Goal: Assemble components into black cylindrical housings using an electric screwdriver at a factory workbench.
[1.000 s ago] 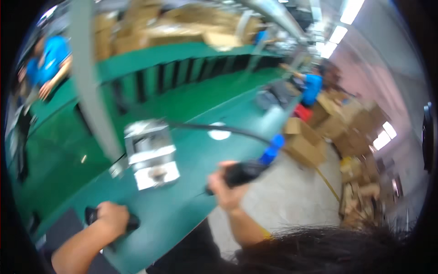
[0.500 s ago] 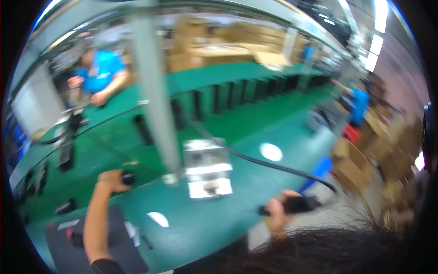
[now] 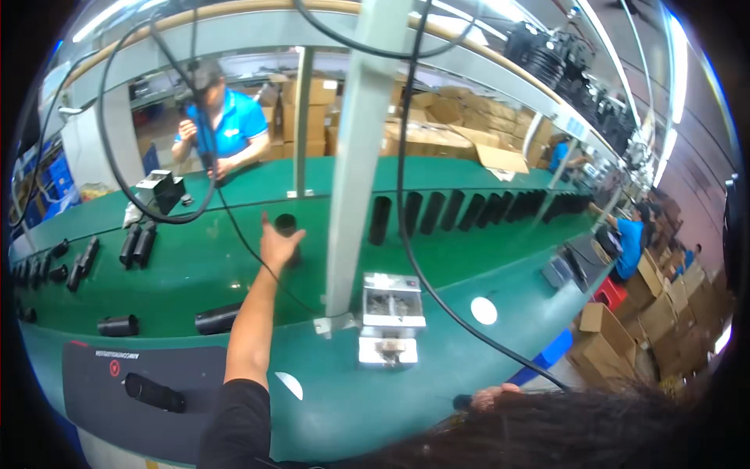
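Fingers of the left hand [image 3: 277, 244] spread open at an upright black cylinder [image 3: 287, 226] on the green conveyor belt [image 3: 234, 270], the arm stretched far forward. Low at the near edge, the right hand [image 3: 494, 396] closes on a black tool [image 3: 462, 402] trailing a black cable [image 3: 484, 344]. Nearer lie a black mat [image 3: 94, 375] and a metal fixture [image 3: 391, 316] beside a grey post [image 3: 355, 156]. Beyond, more black cylinders [image 3: 469, 209] line the belt before stacked cardboard boxes [image 3: 437, 137].

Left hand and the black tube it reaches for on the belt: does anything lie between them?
Nothing shows between them in the head view: the left hand is right at the upright black tube, partly covering it; contact is unclear.
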`<state>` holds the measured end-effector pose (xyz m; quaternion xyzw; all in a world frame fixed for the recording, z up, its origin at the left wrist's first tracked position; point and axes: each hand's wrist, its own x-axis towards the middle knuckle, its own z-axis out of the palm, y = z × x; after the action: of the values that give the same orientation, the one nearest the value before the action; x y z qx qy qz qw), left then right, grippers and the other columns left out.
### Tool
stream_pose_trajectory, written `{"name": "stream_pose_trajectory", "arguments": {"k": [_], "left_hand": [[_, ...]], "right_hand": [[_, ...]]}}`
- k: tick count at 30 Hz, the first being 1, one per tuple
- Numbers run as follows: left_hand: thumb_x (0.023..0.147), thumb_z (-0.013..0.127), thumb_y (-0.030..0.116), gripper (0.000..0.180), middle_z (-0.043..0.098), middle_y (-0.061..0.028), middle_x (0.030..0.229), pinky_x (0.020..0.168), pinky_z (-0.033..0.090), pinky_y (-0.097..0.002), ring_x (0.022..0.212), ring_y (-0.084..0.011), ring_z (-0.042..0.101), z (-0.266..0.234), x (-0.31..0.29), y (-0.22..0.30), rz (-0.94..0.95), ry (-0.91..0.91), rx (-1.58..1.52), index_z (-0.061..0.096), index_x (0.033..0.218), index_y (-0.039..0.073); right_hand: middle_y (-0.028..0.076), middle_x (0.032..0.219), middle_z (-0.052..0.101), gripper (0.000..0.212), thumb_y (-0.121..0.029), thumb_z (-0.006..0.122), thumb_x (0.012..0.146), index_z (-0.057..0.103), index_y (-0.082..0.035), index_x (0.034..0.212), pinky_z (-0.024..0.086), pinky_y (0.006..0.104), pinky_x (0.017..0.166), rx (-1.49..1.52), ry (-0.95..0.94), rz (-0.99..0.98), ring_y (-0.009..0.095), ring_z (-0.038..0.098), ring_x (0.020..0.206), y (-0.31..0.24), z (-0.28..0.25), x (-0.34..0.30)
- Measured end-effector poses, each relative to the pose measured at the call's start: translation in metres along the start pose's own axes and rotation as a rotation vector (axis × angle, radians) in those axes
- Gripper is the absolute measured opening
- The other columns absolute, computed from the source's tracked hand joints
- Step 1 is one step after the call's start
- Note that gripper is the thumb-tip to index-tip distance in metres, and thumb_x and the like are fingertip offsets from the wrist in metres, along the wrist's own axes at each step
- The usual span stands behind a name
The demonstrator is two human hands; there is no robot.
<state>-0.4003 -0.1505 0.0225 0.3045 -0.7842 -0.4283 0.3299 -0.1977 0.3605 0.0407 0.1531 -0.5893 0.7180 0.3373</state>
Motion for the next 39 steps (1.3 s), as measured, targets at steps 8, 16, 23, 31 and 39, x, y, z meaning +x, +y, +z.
{"name": "stream_pose_trajectory", "arguments": {"k": [8,16,23,31,39], "left_hand": [[0.095,0.072,0.035,0.045,0.068,-0.0124,0.106,0.091,0.052,-0.0414,0.097,-0.0277,0.066,-0.032,-0.023,-0.050,0.011,0.387,-0.724,0.057,0.119,0.000],[0.085,0.079,0.029,0.052,0.065,-0.0098,0.096,0.080,0.057,-0.0370,0.083,-0.0229,0.067,-0.131,-0.247,-0.019,0.039,0.060,-0.916,0.055,0.121,0.001],[0.061,0.093,0.017,0.060,0.068,-0.0132,0.095,0.075,0.056,-0.0342,0.084,-0.0241,0.067,-0.139,-0.347,-0.009,0.559,-0.294,-0.284,0.060,0.108,0.001],[0.061,0.096,0.021,0.064,0.068,-0.0163,0.097,0.075,0.058,-0.0345,0.084,-0.0259,0.069,-0.133,-0.345,-0.013,0.608,-0.326,-0.297,0.059,0.108,0.000],[0.060,0.096,0.022,0.064,0.069,-0.0158,0.096,0.074,0.058,-0.0350,0.083,-0.0270,0.070,-0.130,-0.349,-0.015,0.579,-0.303,-0.270,0.059,0.108,0.001]], "right_hand": [[0.004,0.074,0.050,0.032,-0.002,0.064,0.088,0.042,-0.009,0.110,0.049,0.0346,0.059,0.254,-0.214,0.047,0.017,0.052,0.055,-0.035,0.030,0.027],[0.005,0.079,0.055,0.037,-0.002,0.067,0.091,0.039,-0.011,0.114,0.052,0.0366,0.061,0.354,-0.580,-0.056,0.018,0.059,0.060,-0.034,0.104,0.063],[0.007,0.083,0.058,0.042,-0.005,0.073,0.091,0.042,-0.009,0.119,0.052,0.0370,0.065,0.403,-0.755,-0.012,0.020,0.061,0.068,-0.033,0.124,0.083],[0.007,0.079,0.057,0.035,0.002,0.068,0.092,0.041,-0.010,0.112,0.051,0.0409,0.070,0.366,-0.707,0.076,0.020,0.059,0.067,-0.045,0.127,0.078],[0.003,0.075,0.051,0.035,-0.006,0.065,0.093,0.042,-0.012,0.119,0.047,0.0343,0.063,0.315,-0.713,0.128,0.015,0.051,0.057,-0.033,0.138,0.079]]}}
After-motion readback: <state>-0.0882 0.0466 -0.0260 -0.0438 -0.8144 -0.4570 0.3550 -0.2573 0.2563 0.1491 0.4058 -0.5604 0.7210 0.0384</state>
